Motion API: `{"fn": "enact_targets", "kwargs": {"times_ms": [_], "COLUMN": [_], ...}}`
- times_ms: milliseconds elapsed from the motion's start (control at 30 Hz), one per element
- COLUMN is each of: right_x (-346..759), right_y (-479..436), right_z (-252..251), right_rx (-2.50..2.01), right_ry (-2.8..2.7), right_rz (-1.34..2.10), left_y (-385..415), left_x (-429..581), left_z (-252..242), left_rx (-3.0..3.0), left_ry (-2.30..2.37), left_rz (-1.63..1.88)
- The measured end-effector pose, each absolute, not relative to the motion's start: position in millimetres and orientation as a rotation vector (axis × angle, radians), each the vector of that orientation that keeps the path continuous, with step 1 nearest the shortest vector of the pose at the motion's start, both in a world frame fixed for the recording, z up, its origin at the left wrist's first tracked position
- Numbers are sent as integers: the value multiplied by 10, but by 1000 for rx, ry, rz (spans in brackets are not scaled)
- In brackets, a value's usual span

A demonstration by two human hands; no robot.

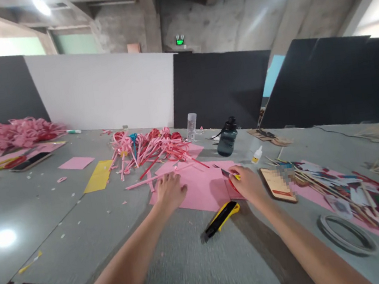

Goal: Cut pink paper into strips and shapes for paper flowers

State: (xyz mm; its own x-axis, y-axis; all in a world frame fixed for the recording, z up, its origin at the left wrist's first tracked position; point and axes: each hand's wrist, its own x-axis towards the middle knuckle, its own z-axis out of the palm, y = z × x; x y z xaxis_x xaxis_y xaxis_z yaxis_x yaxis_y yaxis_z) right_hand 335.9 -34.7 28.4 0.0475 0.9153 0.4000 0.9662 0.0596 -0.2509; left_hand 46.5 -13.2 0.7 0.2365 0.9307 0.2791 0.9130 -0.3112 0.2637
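Head view: the left hand (171,191) lies open, palm down, fingers spread on the left part of a pink paper sheet (203,191) that lies flat on the grey bench (82,230). The right hand (250,183) is closed around a small red-and-yellow tool (231,179), whose tip points left and rests over the sheet's right edge; what kind of tool it is cannot be told.

Just in front of the sheet, between the two forearms, a yellow-and-black utility knife (221,218) lies on the bench, touched by neither hand. Beyond the sheet sits a pile of pink and red paper sticks (149,153), with a clear plastic bottle (191,126) and a dark water bottle (227,139) behind it. A small white glue bottle (257,154) stands near the right hand, and a phone (279,185) lies just beside that hand. Well to the left lie a yellow sheet (99,176) and a smaller pink sheet (76,163). A tape ring (346,233) lies at the right.
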Motion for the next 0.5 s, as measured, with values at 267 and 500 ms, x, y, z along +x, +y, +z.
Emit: {"fn": "enact_targets", "kwargs": {"times_ms": [267,500], "right_x": [3581,3557], "right_y": [-486,-508], "right_z": [220,217], "right_rx": [-1908,-1963], "right_ry": [-1905,-1916], "right_rz": [29,46], "left_y": [63,106], "left_x": [226,203], "left_z": [0,-49], "left_rx": [2367,2286], "left_ry": [1975,2036], "left_rz": [535,444]}}
